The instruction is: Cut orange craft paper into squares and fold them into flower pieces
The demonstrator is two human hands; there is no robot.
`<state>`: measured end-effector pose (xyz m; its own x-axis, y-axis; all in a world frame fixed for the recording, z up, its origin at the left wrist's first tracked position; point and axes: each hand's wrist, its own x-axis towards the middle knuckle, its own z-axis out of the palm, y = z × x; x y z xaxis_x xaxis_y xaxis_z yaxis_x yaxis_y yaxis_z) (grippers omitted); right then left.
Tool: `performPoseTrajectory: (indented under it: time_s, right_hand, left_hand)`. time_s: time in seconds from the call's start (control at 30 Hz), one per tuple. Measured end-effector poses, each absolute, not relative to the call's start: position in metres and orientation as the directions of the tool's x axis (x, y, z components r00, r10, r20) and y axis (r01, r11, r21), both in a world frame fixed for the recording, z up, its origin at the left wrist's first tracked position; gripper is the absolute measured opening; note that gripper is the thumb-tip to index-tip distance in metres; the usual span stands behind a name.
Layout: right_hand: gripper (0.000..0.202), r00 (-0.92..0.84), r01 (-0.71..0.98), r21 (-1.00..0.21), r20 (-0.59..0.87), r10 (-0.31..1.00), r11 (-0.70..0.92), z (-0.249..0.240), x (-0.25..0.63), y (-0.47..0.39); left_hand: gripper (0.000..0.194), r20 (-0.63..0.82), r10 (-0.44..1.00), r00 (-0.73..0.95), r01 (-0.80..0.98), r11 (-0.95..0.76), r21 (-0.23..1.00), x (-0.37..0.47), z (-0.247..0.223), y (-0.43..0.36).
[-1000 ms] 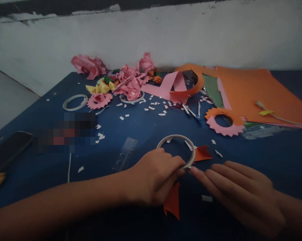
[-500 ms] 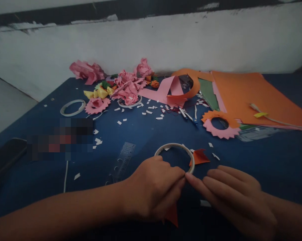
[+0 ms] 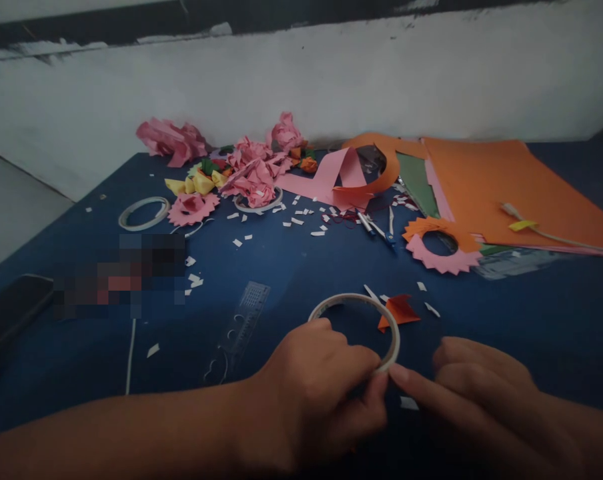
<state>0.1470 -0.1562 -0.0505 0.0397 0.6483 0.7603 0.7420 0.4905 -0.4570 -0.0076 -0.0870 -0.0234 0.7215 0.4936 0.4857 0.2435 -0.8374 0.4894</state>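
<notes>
My left hand (image 3: 326, 390) is closed on a roll of tape (image 3: 394, 341), a narrow pale ring held tilted above the blue table. Its thumb and fingers pinch the near right part of the rim. From the right, the index finger of my right hand (image 3: 491, 400) reaches out and its tip touches the ring's outer edge. The other right fingers are loosely bent, with nothing visible in them. Just beyond the ring lies a folded orange paper piece (image 3: 400, 312). A clear plastic ruler (image 3: 249, 320) rests left of my left hand.
At the back are crumpled pink paper (image 3: 254, 180), a pink paper strip (image 3: 311, 191) and orange sheets (image 3: 481, 193). A toothed orange-and-pink paper ring (image 3: 441, 263) lies right, near a blue compass (image 3: 381, 233). Another tape roll (image 3: 144, 213) and a dark phone (image 3: 19, 307) are left.
The tape roll and both hands have shifted slightly towards me and to the right. An orange paper piece below my left hand is now almost hidden.
</notes>
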Motion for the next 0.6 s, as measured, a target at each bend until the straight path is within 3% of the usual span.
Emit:
performPoseTrajectory:
  time_s: [0.17, 0.27, 0.5, 0.6]
  right_hand:
    - [0.030, -0.035, 0.764, -0.400, 0.758, 0.651, 0.506, -0.046, 0.159, -0.157]
    - [0.025, -0.339, 0.730, -0.287, 0.636, 0.693, 0.620, -0.033, 0.174, -0.154]
    - [0.036, -0.339, 0.717, -0.345, 0.587, 0.736, 0.606, -0.026, 0.184, -0.157]
    - [0.035, -0.397, 0.764, -0.262, 0.529, 0.750, 0.589, -0.035, 0.191, -0.167]
  left_hand:
    - [0.021, 0.520, 0.488, 0.701, 0.266, -0.855, 0.444, -0.007, -0.021, -0.090]
    - [0.016, 0.557, 0.478, 0.679, 0.264, -0.867, 0.421, -0.007, -0.021, -0.089]
    - [0.016, 0.538, 0.482, 0.692, 0.271, -0.864, 0.425, -0.005, -0.020, -0.094]
    - [0.022, 0.539, 0.532, 0.653, 0.300, -0.836, 0.460, -0.007, -0.014, -0.083]
